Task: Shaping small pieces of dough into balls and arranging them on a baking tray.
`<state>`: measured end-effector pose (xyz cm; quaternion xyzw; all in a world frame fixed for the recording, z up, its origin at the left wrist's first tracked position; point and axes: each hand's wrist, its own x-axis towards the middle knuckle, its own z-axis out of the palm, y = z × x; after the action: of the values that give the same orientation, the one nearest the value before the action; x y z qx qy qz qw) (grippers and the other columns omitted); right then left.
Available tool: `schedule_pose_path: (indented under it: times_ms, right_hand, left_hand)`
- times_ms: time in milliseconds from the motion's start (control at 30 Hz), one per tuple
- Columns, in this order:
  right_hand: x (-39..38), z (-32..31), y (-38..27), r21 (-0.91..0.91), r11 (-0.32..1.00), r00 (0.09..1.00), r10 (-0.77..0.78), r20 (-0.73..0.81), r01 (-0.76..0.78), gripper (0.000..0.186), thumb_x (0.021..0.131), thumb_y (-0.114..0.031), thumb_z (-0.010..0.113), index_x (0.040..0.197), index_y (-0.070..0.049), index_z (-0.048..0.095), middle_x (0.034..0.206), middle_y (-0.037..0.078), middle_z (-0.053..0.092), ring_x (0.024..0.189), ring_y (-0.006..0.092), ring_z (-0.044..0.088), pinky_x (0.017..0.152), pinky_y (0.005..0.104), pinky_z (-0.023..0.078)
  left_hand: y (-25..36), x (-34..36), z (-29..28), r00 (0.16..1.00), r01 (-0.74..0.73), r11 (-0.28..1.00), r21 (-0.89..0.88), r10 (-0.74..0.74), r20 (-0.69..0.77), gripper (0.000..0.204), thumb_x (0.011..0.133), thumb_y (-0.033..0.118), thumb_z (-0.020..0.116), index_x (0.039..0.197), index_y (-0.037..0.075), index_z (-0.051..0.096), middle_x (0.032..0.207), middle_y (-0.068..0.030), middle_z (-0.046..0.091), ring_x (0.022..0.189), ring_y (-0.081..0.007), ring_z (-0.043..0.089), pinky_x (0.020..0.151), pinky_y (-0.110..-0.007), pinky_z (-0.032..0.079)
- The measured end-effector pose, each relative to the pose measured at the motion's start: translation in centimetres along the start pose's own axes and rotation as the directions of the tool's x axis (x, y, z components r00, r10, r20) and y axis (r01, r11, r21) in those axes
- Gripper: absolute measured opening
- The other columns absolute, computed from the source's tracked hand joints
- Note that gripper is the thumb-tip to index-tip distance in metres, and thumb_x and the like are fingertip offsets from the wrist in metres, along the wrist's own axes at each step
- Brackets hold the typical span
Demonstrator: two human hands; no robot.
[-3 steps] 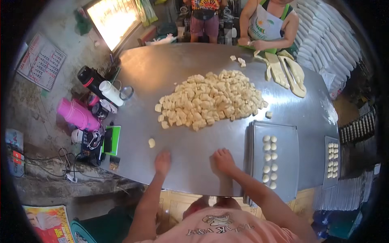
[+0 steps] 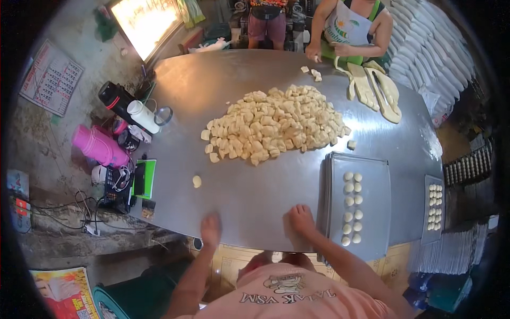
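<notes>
The steel table fills the middle of the view, its near edge against the person's body; everything else is placed from it. At its centre lies the dough heap — a broad mound of pale cut chunks; a stray chunk sits just off the heap's right side, and two small bits lie beyond it toward the far edge. On the table's right near part stands the tray, grey and rectangular, with a double row of dough balls down its left side; a smaller tray with more balls rests at the table's right edge. At the far right corner lie long dough strips, where a co-worker in an apron stands; a second person stands behind the far edge. Off the table's left edge: a pink jug, a white bottle, a black flask, a green-edged device.

The right hand rests palm down on the table near its front edge, just left of the tray; the left hand lies flat on the same edge, well apart from it. Both are blurred; whether either covers dough, I cannot tell. A single dough ball sits beyond the left hand, apart from it, left of the heap's near end.
</notes>
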<state>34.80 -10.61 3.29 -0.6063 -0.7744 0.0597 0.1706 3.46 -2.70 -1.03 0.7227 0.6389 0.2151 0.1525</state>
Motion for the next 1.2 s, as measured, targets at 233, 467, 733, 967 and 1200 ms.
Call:
schedule_pose_path:
  times_ms: [233, 467, 733, 967, 1200]
  right_hand:
    - [4.7, 3.9, -4.7, 0.030, 0.950, 0.948, -0.311, 0.072, 0.310, 0.016, 0.074, -0.016, 0.053, 0.086, -0.007, 0.057, 0.087, 0.012, 0.053, 0.078, 0.0282, 0.050, 0.074, 0.0382, 0.040]
    - [4.4, -0.2, -0.6, 0.237, 0.965, 0.992, -0.099, -0.077, 0.115, 0.013, 0.072, -0.013, 0.062, 0.084, -0.008, 0.061, 0.087, 0.009, 0.057, 0.081, 0.0286, 0.052, 0.076, 0.0363, 0.043]
    - [2.1, -2.5, -0.6, 0.531, 0.834, 0.980, 0.198, -0.037, -0.149, 0.023, 0.071, 0.000, 0.060, 0.093, -0.007, 0.062, 0.101, 0.008, 0.059, 0.096, 0.0297, 0.054, 0.085, 0.0375, 0.045]
    - [0.0, -8.5, 4.1, 0.678, 0.735, 0.990, 0.106, -0.092, -0.016, 0.021, 0.071, -0.004, 0.064, 0.092, -0.007, 0.065, 0.103, 0.007, 0.060, 0.090, 0.0236, 0.057, 0.079, 0.0327, 0.046]
    - [-3.3, -18.3, 20.1, 0.581, 0.790, 0.783, 0.484, -0.390, -0.199, 0.029, 0.074, 0.002, 0.066, 0.103, -0.002, 0.066, 0.101, 0.009, 0.064, 0.086, 0.0223, 0.061, 0.078, 0.0300, 0.049]
  left_hand:
    - [3.5, 3.1, 1.4, 0.928, -0.372, 0.925, 0.077, 0.372, 0.016, 0.022, 0.082, 0.021, 0.059, 0.097, 0.005, 0.056, 0.089, -0.0135, 0.056, 0.079, -0.0305, 0.052, 0.069, -0.040, 0.044]
    - [2.8, 3.3, -6.1, 0.914, -0.364, 0.928, 0.077, 0.372, -0.165, 0.047, 0.072, 0.023, 0.065, 0.114, 0.006, 0.052, 0.105, -0.0119, 0.056, 0.095, -0.0315, 0.053, 0.089, -0.040, 0.040]
    - [6.9, 2.1, -5.6, 0.917, -0.374, 0.927, 0.016, 0.373, -0.141, 0.026, 0.076, 0.006, 0.061, 0.102, 0.008, 0.061, 0.101, -0.0090, 0.059, 0.090, -0.0279, 0.056, 0.078, -0.037, 0.047]
    - [17.5, 2.6, -2.7, 0.995, -0.104, 0.993, -0.053, 0.104, -0.003, 0.024, 0.079, 0.009, 0.061, 0.102, 0.005, 0.064, 0.091, -0.0097, 0.061, 0.080, -0.0252, 0.058, 0.074, -0.032, 0.047]
    - [40.9, 5.4, 5.9, 0.708, -0.703, 0.643, -0.303, 0.672, -0.217, 0.022, 0.072, 0.014, 0.069, 0.094, 0.011, 0.067, 0.090, -0.0007, 0.067, 0.084, -0.0212, 0.054, 0.079, -0.036, 0.038]
